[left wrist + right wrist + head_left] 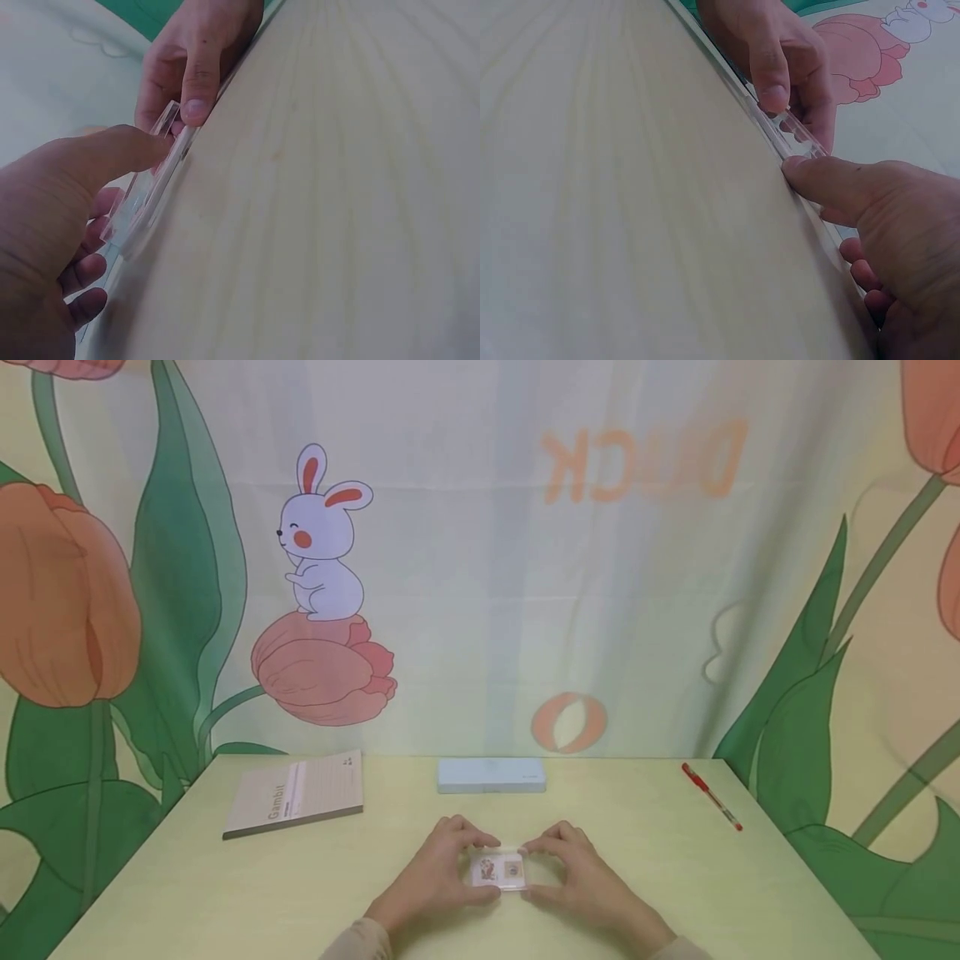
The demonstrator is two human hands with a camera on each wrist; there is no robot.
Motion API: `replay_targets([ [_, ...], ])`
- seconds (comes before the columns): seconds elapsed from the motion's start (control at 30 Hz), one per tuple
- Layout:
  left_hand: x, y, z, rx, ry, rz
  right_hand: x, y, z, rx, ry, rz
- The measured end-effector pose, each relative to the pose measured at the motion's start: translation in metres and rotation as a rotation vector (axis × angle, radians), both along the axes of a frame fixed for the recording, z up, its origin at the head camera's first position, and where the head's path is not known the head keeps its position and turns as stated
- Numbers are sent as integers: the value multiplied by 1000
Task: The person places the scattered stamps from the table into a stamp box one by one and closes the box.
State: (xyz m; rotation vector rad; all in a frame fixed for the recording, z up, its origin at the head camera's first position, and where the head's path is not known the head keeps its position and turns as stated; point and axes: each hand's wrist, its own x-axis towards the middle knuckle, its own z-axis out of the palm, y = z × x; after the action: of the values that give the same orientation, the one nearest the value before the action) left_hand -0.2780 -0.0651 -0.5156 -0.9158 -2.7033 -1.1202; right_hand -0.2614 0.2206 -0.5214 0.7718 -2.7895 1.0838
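A small flat clear plastic case (pixel 500 870) with a white base and two little pictures lies near the front middle of the table. My left hand (pixel 442 870) pinches its left end, thumb on the near edge and fingers on the far one. At the other end my right hand (pixel 576 875) grips it the same way. In the left wrist view, the transparent lid (pixel 118 217) stands slightly off the white base (pixel 148 217). The right wrist view shows the clear lid (pixel 805 136) between both hands. Whether the lid is fully loose I cannot tell.
A beige notebook (pixel 322 797) marked "Gambit" lies at the back left of the pale table (pixel 300 893). Behind the hands sits a light blue oblong box (pixel 491 777). To the right is a red pen (pixel 711 796). A printed curtain (pixel 465 568) hangs along the back edge.
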Motion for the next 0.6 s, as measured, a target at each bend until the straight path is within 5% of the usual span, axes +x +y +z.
replay_targets([
  [0.6,-1,-3,-9,12,5,20,0,0,-2,13,-9,6],
])
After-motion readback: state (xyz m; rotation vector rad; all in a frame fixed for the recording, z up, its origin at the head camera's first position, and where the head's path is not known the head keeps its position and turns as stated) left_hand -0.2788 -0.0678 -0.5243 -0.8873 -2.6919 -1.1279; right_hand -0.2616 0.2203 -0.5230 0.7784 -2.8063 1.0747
